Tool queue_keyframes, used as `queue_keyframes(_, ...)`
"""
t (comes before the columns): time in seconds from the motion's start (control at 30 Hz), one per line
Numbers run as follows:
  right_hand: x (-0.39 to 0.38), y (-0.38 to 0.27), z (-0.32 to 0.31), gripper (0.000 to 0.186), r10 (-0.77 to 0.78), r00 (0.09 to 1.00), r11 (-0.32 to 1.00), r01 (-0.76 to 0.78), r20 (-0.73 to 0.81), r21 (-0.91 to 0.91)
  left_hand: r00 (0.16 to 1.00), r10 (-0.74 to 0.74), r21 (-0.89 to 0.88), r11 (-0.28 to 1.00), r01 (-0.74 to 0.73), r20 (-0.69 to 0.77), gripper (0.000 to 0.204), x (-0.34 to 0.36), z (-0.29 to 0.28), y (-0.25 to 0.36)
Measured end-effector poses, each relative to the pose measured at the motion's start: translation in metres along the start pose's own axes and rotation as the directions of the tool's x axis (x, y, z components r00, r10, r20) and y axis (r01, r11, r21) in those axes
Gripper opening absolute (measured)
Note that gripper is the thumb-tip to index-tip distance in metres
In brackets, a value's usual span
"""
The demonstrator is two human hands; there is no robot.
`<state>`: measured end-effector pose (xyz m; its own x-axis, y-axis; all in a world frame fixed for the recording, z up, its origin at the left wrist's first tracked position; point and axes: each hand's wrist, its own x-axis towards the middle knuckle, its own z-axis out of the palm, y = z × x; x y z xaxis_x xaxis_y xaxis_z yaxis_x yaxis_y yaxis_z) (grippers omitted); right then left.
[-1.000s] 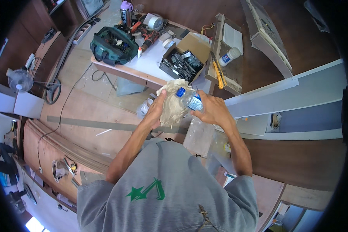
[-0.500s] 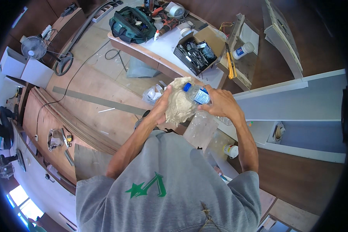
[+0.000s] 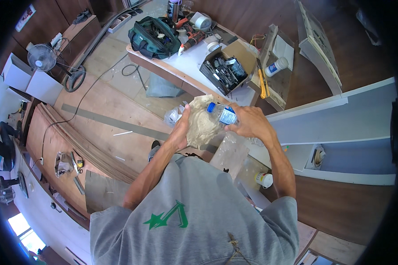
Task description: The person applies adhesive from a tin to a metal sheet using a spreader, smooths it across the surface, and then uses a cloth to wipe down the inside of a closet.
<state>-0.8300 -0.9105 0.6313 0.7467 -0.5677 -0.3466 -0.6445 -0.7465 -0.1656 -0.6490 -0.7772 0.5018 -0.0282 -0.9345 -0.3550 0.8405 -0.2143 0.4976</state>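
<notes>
My left hand point(image 3: 180, 129) is closed on the left edge of a rough, cream-coloured lump of putty-like material point(image 3: 200, 126); what lies under the lump is hidden. In my right hand point(image 3: 251, 121) is a clear plastic water bottle point(image 3: 226, 115) with a blue cap and a blue-white label. The bottle is tilted, its capped end pointing left over the right part of the lump. My right fingers wrap round its lower part. Whether the cap touches the lump I cannot tell.
Ahead stands a white-topped table point(image 3: 177, 66) with a green tool bag point(image 3: 154, 37), a drill point(image 3: 193, 39) and a box of metal hardware point(image 3: 225, 66). A yellow cutter point(image 3: 263, 84) lies near a white bottle point(image 3: 277, 66). Stacked thin boards point(image 3: 82, 143) lie left; a white tub point(image 3: 264, 179) stands right.
The lump and both hands sit slightly lower in the picture, and the view has shifted a little. The bottle now lies somewhat flatter, still in my right hand.
</notes>
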Motion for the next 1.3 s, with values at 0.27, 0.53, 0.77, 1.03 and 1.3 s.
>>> queue_keyframes(0.27,0.028,-0.028,-0.026,0.068,-0.049,0.999,0.997,0.048,-0.012,-0.053,0.999,0.028,0.015,1.0,-0.028,-0.021,0.072,-0.001,-0.024,0.033)
queue_keyframes(0.53,0.063,-0.065,-0.046,0.066,-0.049,0.998,0.992,0.054,0.051,-0.112,0.998,0.063,0.015,0.998,-0.063,0.008,0.078,-0.004,-0.052,0.067)
queue_keyframes(0.77,0.088,-0.089,-0.052,0.066,-0.049,0.996,0.989,0.059,0.075,-0.137,0.998,0.06,-0.002,0.998,-0.06,-0.005,0.077,-0.008,-0.077,0.092)
queue_keyframes(1.03,0.11,-0.103,-0.045,0.065,-0.064,0.997,0.994,0.067,0.04,-0.088,0.999,0.052,-0.002,0.999,-0.052,-0.014,0.077,-0.003,-0.102,0.116)
queue_keyframes(1.3,0.095,-0.084,0.001,0.069,0.014,0.984,0.988,0.014,-0.176,0.156,0.995,-0.067,0.034,0.997,0.07,-0.079,0.077,-0.002,-0.069,0.128)
